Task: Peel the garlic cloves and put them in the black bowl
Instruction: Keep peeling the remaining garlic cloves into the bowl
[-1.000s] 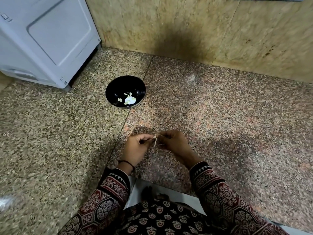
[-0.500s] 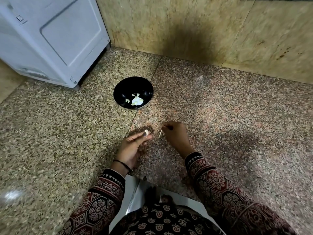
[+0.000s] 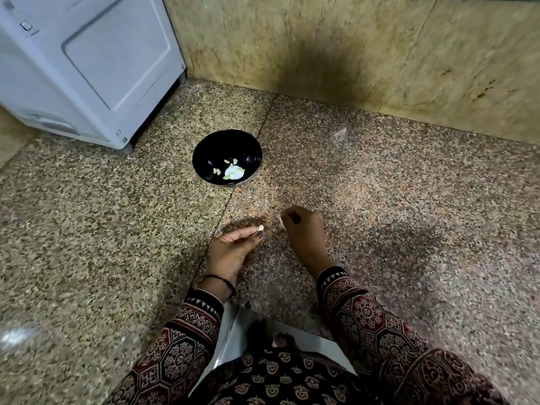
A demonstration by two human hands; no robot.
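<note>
At 11 o'clock from garlic clove (image 3: pixel 261 228) sits black bowl (image 3: pixel 214 147) — we judge left hand (image 3: pixel 230 252), pinching it, nearer; right hand (image 3: pixel 304 233) apart at 3 o'clock, pinching peel scrap (image 3: pixel 282 223).

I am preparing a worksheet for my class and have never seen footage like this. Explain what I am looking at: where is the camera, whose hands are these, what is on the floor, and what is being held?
There is no machine here: a person works with bare hands over a speckled stone floor. The single camera is worn on their head and looks forward and down, so their own patterned sleeves show at the bottom. The left hand pinches a peeled garlic clove at its fingertips. The right hand pinches a thin pale strip, probably the skin. Ahead on the floor stands the black bowl, with several peeled cloves inside. A white appliance stands at the upper left.
</note>
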